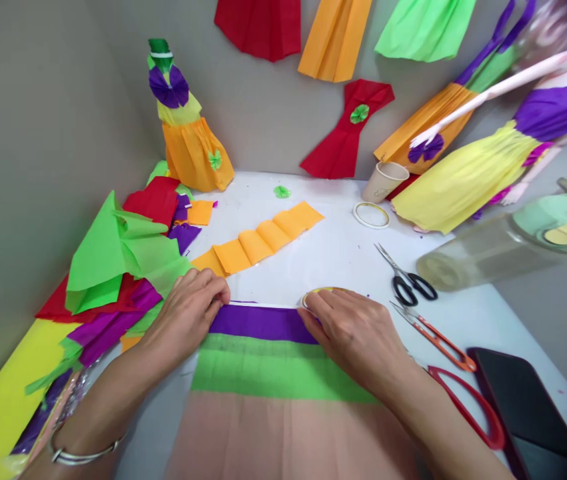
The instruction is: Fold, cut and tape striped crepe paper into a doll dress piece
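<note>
Sheet [283,373]: lower centre of frame, flat on the bench [333,247]; purple band uppermost, then green, then peach running out at the bottom edge. Progress, as judged: bands lie together in order, tape [263,305] laid out along the purple top edge. Not yet done, seemingly: tape parted from its roll; whether it is stuck down full length, can't tell.

Left to right. Scraps [123,253] heaped mid-left. Left hand [194,303], left of centre: fingers drawn together, closed on the tape's left end at the sheet's upper left corner; exact pinch hidden. Tape spans between the hands, looks straight. Purple edge just below it. Right hand [356,327], right of centre: fingers bent over and closed on the roll [324,290], thumb low over the purple's right part. Scissors [408,277] lie apart, farther right, untouched.
</note>
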`<state>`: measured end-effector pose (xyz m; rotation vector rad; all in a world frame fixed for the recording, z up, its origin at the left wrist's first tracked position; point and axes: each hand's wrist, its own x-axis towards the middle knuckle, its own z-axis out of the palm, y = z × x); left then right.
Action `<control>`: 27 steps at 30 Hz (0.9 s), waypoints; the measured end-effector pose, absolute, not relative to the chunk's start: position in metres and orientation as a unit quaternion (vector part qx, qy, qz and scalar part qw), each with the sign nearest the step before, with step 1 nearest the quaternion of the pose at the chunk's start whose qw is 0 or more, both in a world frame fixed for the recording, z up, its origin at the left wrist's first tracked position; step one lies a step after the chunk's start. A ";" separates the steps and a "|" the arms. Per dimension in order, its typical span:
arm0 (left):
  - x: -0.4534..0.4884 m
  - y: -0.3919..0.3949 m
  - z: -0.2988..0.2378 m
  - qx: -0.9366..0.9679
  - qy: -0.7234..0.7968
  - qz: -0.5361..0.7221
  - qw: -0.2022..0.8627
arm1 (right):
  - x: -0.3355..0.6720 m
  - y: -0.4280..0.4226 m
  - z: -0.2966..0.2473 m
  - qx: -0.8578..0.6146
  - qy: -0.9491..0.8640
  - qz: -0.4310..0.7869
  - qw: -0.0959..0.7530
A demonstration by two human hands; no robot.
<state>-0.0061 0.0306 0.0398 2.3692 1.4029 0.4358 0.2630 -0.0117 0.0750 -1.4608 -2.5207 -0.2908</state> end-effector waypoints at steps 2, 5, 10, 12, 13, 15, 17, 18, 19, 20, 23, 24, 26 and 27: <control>-0.006 0.030 0.039 0.843 0.482 0.153 0.182 | 0.262 -0.012 0.076 -0.510 -0.852 -0.086 0.081; -0.005 0.031 0.040 0.845 0.475 0.154 0.191 | 0.260 -0.012 0.077 -0.526 -0.848 -0.062 0.017; -0.002 0.031 0.041 0.836 0.488 0.145 0.204 | 0.259 -0.012 0.081 -0.547 -0.836 -0.041 -0.035; 0.000 0.030 0.041 0.834 0.495 0.139 0.202 | 0.258 -0.011 0.082 -0.555 -0.830 -0.034 -0.038; 0.001 0.030 0.040 0.833 0.498 0.137 0.199 | 0.258 -0.011 0.082 -0.559 -0.827 -0.032 -0.043; 0.002 0.029 0.040 0.833 0.502 0.133 0.189 | 0.259 -0.010 0.081 -0.567 -0.821 -0.033 -0.050; 0.001 0.029 0.040 0.833 0.508 0.131 0.179 | 0.260 -0.009 0.079 -0.570 -0.819 -0.043 -0.046; -0.001 0.030 0.041 0.831 0.511 0.130 0.174 | 0.260 -0.009 0.078 -0.570 -0.819 -0.050 -0.040; -0.003 0.030 0.042 0.829 0.516 0.132 0.171 | 0.261 -0.009 0.077 -0.568 -0.820 -0.057 -0.032; -0.005 0.031 0.043 0.824 0.523 0.134 0.170 | 0.261 -0.010 0.076 -0.565 -0.822 -0.062 -0.024; -0.014 0.033 0.047 0.811 0.537 0.143 0.182 | 0.262 -0.010 0.075 -0.557 -0.828 -0.070 -0.003; -0.016 0.033 0.048 0.809 0.539 0.142 0.189 | 0.263 -0.010 0.076 -0.554 -0.829 -0.073 0.003; -0.018 0.033 0.048 0.807 0.539 0.135 0.200 | 0.263 -0.011 0.076 -0.548 -0.832 -0.081 0.015; -0.019 0.033 0.048 0.808 0.538 0.130 0.203 | 0.263 -0.011 0.076 -0.545 -0.833 -0.086 0.021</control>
